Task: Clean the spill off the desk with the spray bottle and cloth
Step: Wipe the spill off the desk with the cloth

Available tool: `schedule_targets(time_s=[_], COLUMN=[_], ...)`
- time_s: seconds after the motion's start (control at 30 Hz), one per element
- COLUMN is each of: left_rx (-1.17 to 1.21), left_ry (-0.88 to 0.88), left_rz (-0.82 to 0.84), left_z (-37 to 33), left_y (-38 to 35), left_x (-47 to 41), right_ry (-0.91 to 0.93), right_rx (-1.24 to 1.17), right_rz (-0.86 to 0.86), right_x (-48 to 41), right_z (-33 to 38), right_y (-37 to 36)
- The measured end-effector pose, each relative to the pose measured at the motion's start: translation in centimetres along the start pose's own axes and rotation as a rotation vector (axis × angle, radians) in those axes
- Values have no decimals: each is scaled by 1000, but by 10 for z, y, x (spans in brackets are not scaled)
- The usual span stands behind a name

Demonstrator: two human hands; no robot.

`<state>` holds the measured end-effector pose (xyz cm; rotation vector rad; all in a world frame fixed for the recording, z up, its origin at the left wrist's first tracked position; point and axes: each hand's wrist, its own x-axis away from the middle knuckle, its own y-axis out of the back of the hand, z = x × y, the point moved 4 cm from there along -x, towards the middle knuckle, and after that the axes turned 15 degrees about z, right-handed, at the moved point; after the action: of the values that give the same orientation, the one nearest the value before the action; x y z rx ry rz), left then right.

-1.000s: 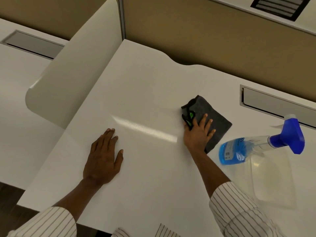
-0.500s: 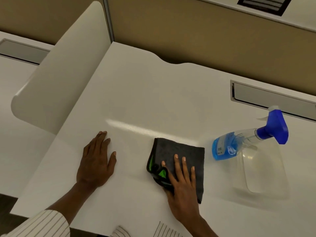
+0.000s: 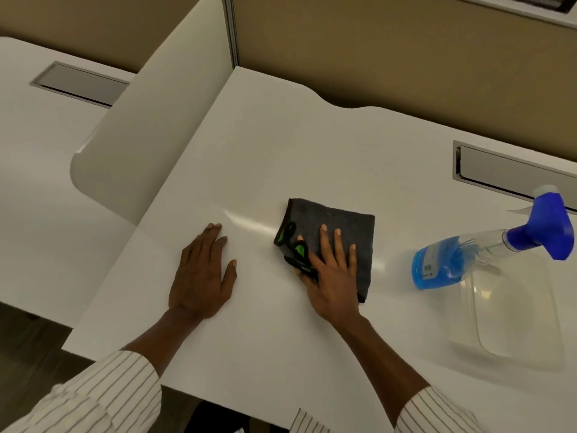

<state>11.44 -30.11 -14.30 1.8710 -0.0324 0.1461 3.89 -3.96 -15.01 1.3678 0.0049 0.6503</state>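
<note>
A dark grey cloth [image 3: 340, 223] with green and black trim lies folded on the white desk [image 3: 281, 145], near its middle. My right hand [image 3: 334, 276] presses flat on the cloth's near half, fingers spread and thumb at its left edge. To the left, my left hand [image 3: 201, 276] rests palm down on the bare desk, holding nothing. A clear spray bottle [image 3: 443, 264] of blue liquid with a blue trigger head lies tilted to the right of the cloth, apart from both hands. No spill shows on the desk, only a bright streak of glare.
The bottle leans on a clear plastic container [image 3: 515, 314] at the right. A grey cable slot [image 3: 512, 173] is set into the desk's far right. A curved white divider panel [image 3: 150, 126] borders the left side, with a neighbouring desk [image 3: 37, 151] beyond it.
My right hand dragged the cloth from beside the bottle toward me and leftward, then pushed it away from me again. My left hand stayed flat on the desk.
</note>
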Motion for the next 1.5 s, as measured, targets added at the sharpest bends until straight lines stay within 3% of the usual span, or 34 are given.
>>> schedule_targets(time_s=[0.13,0.3,0.57,0.77,1.03,1.2,1.37,1.5], left_rx=[-4,-11,-9,6,1,24,21,1], left_ry=[-2,11,8,-4,16,13,11,13], left_rz=[-2,12,33,74,66,55,39,32], left_z=[1,2,3,6,24,22,21,19], left_y=[-1,-2,-5,-7,-15,-12,-9,-9], left_x=[1,1,1,11,52,53,54,54], right_ry=[130,90,-36,-42,159,51,-251,-397], right_rx=[39,36,-18,-30,27,63,-30,-86], right_rz=[95,107,6,-7,70,76,-22,-41], right_x=[45,85,6,-58,18,82,90,91], right_z=[18,16,22,65,109,76,12,24], right_y=[-17,-28,-10,7,-25,-30,-37,-47])
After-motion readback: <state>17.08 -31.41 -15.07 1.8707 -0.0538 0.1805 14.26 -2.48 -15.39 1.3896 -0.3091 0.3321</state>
